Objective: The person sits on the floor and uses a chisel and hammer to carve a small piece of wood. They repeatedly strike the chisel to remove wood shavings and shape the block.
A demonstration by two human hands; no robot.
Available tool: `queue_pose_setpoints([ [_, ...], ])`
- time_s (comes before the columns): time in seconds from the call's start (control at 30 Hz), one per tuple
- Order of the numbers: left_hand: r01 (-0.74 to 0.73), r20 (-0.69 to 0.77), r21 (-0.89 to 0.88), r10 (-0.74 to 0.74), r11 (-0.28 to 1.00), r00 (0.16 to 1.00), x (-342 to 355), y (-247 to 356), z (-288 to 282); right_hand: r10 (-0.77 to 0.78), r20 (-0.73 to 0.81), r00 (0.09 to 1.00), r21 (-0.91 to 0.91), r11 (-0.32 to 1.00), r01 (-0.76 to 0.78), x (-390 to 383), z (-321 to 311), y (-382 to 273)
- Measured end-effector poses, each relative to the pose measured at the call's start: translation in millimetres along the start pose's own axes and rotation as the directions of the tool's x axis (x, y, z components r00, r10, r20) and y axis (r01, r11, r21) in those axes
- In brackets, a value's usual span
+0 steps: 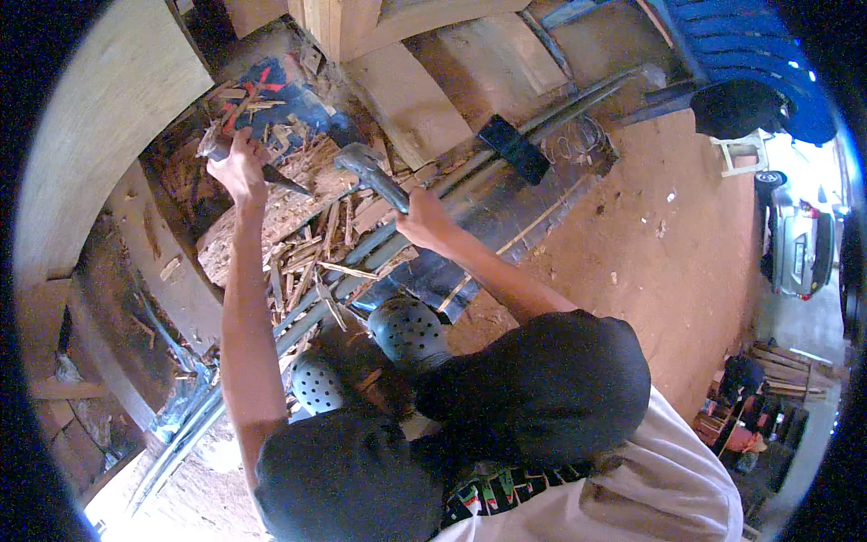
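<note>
My left hand (239, 165) grips a dark metal chisel (282, 181), its tip set against a splintered wooden block (302, 172). My right hand (423, 219) holds a hammer by the handle, its grey head (357, 163) hovering just right of the chisel over the wood. Broken splinters and chips (312, 257) lie scattered below the block. Both forearms reach up from my bent knees in dark shorts.
Long grey pipes (506, 158) run diagonally under the work. My perforated dark clogs (408, 330) stand on red dirt ground (650, 262). Timber planks (406, 99) lie behind; a blue car (750, 45) and a silver car (799, 244) stand at right.
</note>
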State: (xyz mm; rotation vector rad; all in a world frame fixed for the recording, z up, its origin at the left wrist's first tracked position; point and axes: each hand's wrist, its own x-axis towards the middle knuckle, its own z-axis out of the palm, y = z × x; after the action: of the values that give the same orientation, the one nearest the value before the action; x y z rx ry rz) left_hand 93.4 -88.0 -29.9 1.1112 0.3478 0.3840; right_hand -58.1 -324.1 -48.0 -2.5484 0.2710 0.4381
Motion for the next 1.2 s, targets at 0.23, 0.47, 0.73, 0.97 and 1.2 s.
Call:
queue_pose_setpoints([
  [0.23,0.133,0.115,0.109,-0.146,0.985,0.983,-8,28,12,-0.071,-0.052,0.996,0.005,0.997,0.072,-8,-14,-9],
  [0.47,0.057,0.069,0.072,-0.062,0.996,0.996,-31,71,8,-0.096,-0.090,0.991,0.009,0.995,0.097,-2,-2,2],
  [0.73,-0.152,0.093,-0.132,0.164,0.980,0.982,-55,49,24,-0.073,-0.117,0.990,0.017,0.997,0.075,-1,1,4],
  [0.97,-0.163,0.100,-0.034,0.166,0.986,0.981,-67,21,10,-0.105,-0.106,0.989,0.007,0.994,0.106,-3,2,3],
  [1.2,-0.019,0.007,-0.074,0.019,0.997,1.000,-92,5,-16,-0.069,-0.078,0.995,0.034,0.997,0.072,2,9,10],
])
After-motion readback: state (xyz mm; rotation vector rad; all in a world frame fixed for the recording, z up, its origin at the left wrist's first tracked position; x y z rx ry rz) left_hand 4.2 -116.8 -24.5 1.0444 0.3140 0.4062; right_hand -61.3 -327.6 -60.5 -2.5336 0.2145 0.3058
